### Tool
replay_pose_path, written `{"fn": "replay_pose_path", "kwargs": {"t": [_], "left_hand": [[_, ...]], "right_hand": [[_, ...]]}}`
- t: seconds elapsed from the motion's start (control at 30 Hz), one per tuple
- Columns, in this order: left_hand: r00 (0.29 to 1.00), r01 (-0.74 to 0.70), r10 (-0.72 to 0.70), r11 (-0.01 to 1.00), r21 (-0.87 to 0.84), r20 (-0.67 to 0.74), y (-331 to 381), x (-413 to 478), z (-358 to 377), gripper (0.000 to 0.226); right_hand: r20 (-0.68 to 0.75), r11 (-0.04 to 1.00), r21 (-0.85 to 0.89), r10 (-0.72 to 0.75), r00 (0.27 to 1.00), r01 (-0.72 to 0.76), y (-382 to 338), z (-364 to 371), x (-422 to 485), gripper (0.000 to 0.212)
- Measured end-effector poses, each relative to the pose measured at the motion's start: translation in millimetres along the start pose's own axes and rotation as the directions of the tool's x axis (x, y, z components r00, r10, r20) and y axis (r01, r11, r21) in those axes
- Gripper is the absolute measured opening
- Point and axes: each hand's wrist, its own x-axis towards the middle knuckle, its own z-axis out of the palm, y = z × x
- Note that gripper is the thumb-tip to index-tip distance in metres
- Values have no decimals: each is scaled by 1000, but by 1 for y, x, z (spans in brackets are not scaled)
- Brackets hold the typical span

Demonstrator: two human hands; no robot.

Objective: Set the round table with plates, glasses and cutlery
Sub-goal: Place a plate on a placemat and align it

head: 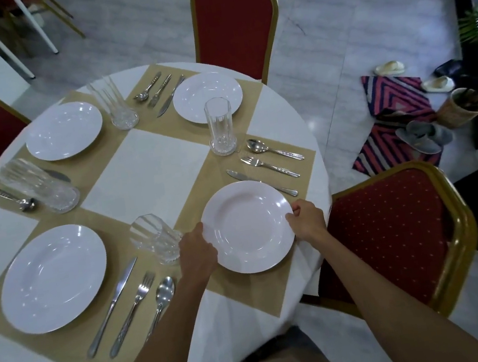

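Both hands hold one plate (248, 226) at lower centre-right of the frame: the left hand (199, 248) grips its left rim, the right hand (306, 220) pinches its right rim. It sits on a mat (193, 214) on the table (143, 160), with a knife (262, 182), fork (269, 167) and spoon (274, 147) just above it.

round white tabletop (144, 163) laid for four. three white plates lie flat: near-left plate (53, 278), far-left plate (64, 131), far plate (207, 97). the near-right plate (248, 226) is held at opposite rims by the left hand (198, 248) and right hand (306, 220). a tall clear glass (221, 128) stands upright beyond it, with cutlery (266, 165) lined up just right of the glass.
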Motion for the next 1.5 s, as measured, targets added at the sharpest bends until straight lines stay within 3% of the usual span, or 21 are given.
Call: {"fn": "replay_pose_path", "kwargs": {"t": [0.13, 0.23, 0.4, 0.5, 0.6, 0.7, 1.13, 1.5], "left_hand": [[1000, 25, -25, 1000, 7, 12, 22, -6, -6, 32], [998, -61, 61, 997, 38, 6, 51, -3, -4, 43], [973, -229, 230, 973, 39, -12, 99, 14, 6, 46], [939, -341, 343, 930, 139, 12, 122, 34, 20, 49], [908, -418, 410, 882, 216, 83, 137, 51, 36, 49], [905, -426, 410, 852, 304, 118, 142, 67, 49, 48], [942, -334, 261, 806, 489, 212, 153, 91, 66, 56], [942, -327, 223, 774, 543, 249, 156, 99, 68, 57]], "right_hand": [[-42, 999, -21, -39, 998, 39, 0, -8, 1, 19], [-122, 995, -38, -99, 988, 95, -2, -21, 11, 18], [-80, 982, -66, -184, 980, 179, -13, -29, 38, 16], [-44, 970, -76, -236, 971, 233, -21, -23, 60, 20], [-58, 934, -205, -310, 949, 293, -23, -14, 76, 15], [-75, 890, -307, -375, 924, 337, -19, -9, 82, 9], [-65, 897, -259, -386, 920, 358, -9, -13, 100, 4], [-63, 906, -244, -371, 927, 346, -5, -13, 107, 2]]}}
